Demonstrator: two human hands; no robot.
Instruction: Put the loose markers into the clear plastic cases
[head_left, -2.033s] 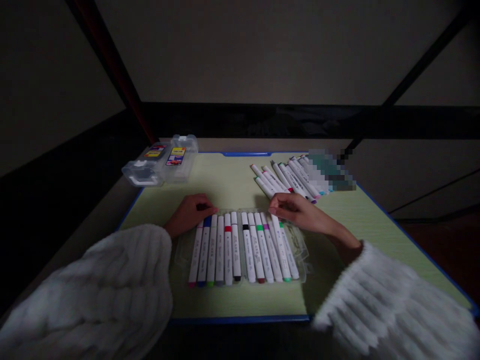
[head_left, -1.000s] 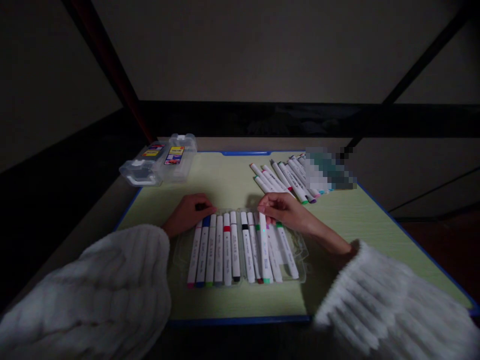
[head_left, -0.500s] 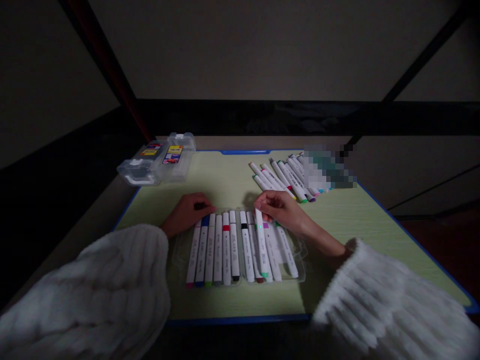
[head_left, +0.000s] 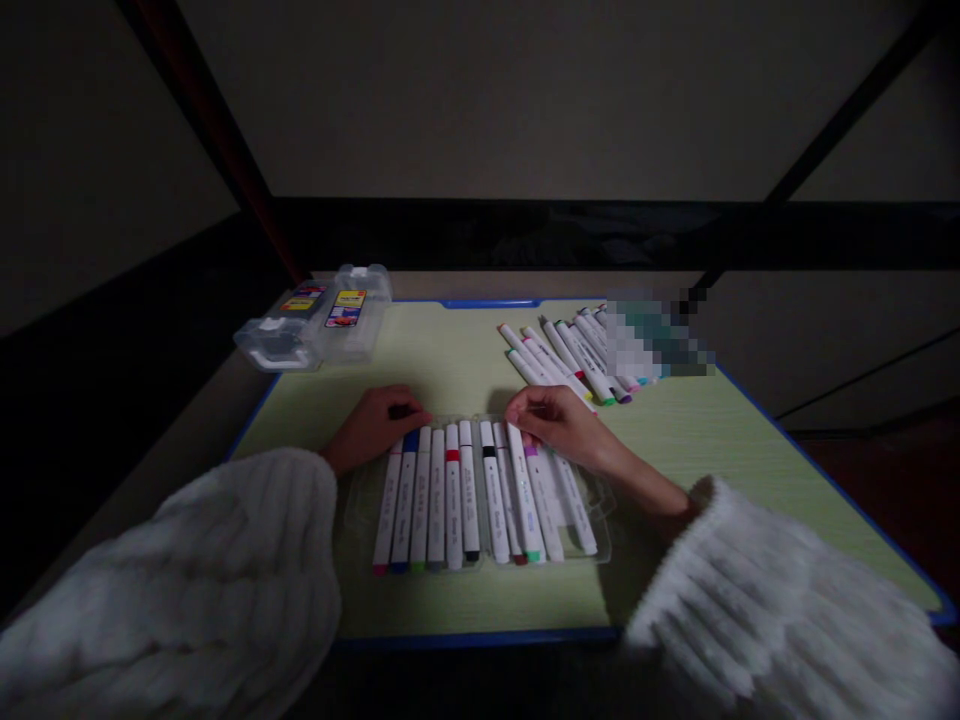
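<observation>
A clear plastic case [head_left: 602,553] lies open in front of me, with several white markers in a row in both halves. My right hand [head_left: 551,420] pinches the top end of a white marker with a green tip [head_left: 524,500], which lies over the others in the right half. Beside it are a marker with a black band [head_left: 491,500] and one with a purple band [head_left: 546,510]. At the far left corner of the case, my left hand [head_left: 384,422] has its fingers curled, thumb and forefinger closed at the rim above a blue-banded marker [head_left: 405,510]. Its fingertips are partly hidden.
More white markers [head_left: 570,362] lie loose at the back right, partly covered by a blurred patch. Two clear lidded boxes with labels [head_left: 319,325] stand at the back left. The pale green table [head_left: 442,350] has a blue edge [head_left: 480,637].
My right hand has shifted very slightly left and down with the green-tipped marker, which now sits lower among the others. My left hand has stayed in place.
</observation>
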